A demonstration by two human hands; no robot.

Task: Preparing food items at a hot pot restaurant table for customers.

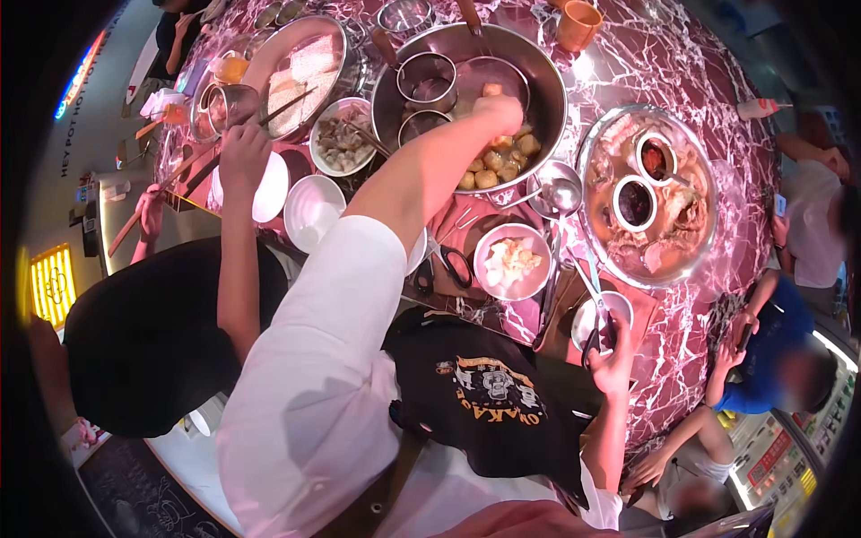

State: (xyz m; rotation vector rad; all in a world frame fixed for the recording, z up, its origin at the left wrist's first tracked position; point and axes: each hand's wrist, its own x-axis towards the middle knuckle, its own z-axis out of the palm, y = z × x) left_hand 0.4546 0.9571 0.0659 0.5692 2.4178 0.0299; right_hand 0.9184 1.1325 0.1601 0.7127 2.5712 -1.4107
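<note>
My left hand (499, 114) reaches over the large steel pot (562, 107), its fingers curled among pieces of fried tofu (494, 161). Whether a piece is between the fingers is hidden. Two round metal strainers (426, 75) stand in the pot's left side, near a wooden-handled one. My right hand (613, 356) grips a pair of scissors (594, 282), blades pointing away from me, over a small white bowl (622, 302). Between my arms sits a white bowl of pale and yellowish cut food (512, 261). A steel ladle (559, 189) rests against the pot's rim.
A steel tray (706, 249) of meat in broth holds two sauce cups (634, 203). Other scissors (456, 265) lie on a brown cloth. At left, a person in black (168, 323) holds long sticks near bowls and a second pot (343, 67). People stand along the right edge.
</note>
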